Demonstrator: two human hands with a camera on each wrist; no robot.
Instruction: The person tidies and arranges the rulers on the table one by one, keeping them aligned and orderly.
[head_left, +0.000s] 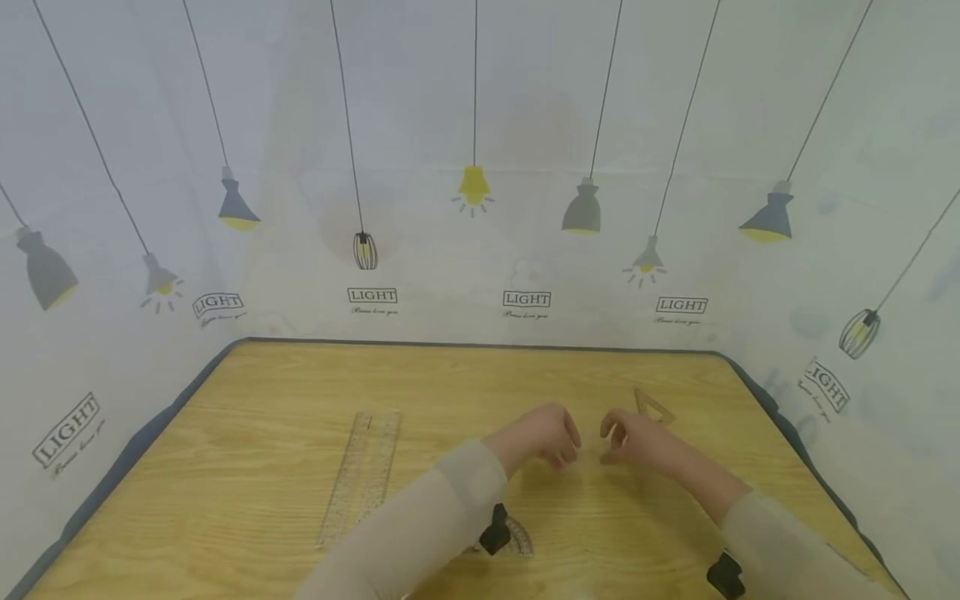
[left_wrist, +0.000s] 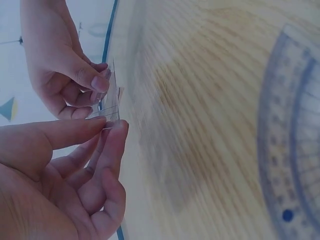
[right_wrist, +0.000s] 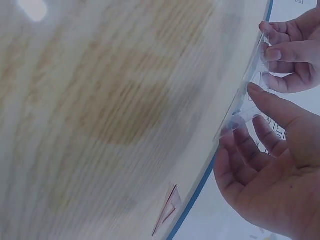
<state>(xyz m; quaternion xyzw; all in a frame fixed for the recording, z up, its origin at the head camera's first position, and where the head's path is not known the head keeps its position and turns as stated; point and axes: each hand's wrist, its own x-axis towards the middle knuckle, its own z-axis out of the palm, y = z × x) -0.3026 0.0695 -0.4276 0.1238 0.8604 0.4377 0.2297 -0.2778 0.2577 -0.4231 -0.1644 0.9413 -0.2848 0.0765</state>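
Note:
A thin clear plastic set square (right_wrist: 245, 107) with fine markings is held up between both hands above the table. My left hand (head_left: 542, 435) pinches one end between thumb and forefinger, plainest in the left wrist view. My right hand (head_left: 643, 440) grips the other end, its thumb on the near face and its fingers behind. In the head view the clear piece hardly shows between the hands. A smaller triangle (right_wrist: 167, 206) with reddish edges lies on the table beyond my right hand.
Two clear rulers (head_left: 343, 483) lie side by side on the wooden table (head_left: 225, 433), left of my left arm. A clear protractor (left_wrist: 277, 120) lies beneath my left forearm, partly hidden in the head view. Walls printed with lamps (head_left: 474, 185) surround the table's far and side edges.

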